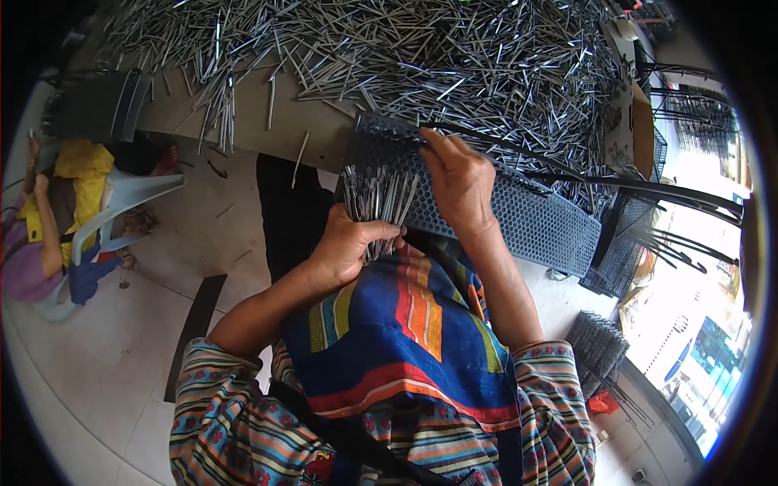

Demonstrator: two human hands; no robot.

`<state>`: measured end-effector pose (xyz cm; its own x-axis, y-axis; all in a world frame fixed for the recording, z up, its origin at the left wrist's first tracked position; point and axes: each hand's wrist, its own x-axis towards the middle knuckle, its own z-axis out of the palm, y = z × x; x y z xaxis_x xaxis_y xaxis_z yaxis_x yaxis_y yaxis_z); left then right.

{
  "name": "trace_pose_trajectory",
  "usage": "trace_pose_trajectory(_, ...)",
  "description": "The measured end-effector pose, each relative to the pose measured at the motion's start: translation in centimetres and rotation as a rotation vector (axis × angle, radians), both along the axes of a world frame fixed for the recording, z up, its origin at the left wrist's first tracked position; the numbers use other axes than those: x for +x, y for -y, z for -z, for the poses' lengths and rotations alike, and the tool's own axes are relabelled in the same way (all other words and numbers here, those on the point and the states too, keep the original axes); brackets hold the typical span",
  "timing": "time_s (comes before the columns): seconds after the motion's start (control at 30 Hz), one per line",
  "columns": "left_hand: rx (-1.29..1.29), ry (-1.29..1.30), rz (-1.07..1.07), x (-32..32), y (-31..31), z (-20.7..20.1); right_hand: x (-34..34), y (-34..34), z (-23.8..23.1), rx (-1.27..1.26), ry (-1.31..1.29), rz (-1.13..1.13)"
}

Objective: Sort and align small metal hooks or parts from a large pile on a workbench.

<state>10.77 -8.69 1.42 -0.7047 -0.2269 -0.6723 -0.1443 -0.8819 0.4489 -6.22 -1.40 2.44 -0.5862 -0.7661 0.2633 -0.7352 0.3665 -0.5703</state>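
My left hand (344, 245) is closed around an upright bundle of thin silvery metal strips (378, 198), held just above my lap. Beside it, my right hand (463, 182) hovers over the far left part of a dark panel covered in small round holes (527, 217). Its thumb and fingertips are pinched together near the panel's far edge; whatever they hold, if anything, is too small to make out. The panel slants from the table edge down to the right, over my lap. A blue, red and yellow striped cloth (381, 340) covers my lap.
A big heap of loose metal strips (454, 49) spreads over the brown table (251, 101). Long dark strips (673, 190) jut out at the right. Dark mesh racks (596, 344) stand low on the right. At left, another person (49, 219) sits on a pale plastic chair (134, 194).
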Motion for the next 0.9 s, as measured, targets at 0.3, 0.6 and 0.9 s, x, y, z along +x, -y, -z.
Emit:
trace_pose_trajectory(0.3, 0.020, -0.082, 0.128, -0.4, 0.1, -0.4, 2.2, -3.6, -0.5, -0.182, 1.529, 0.076)
trace_pose_trajectory(0.6, -0.175, 0.007, 0.050, -0.5, -0.9, 0.0, 0.3, -4.9, 0.4, -0.455, 1.133, 0.360)
trace_pose_trajectory(0.9, -0.105, 0.029, 0.072, -1.3, -0.7, -1.1, -1.0, -3.4, 0.8, -0.422, 0.275, 0.141)
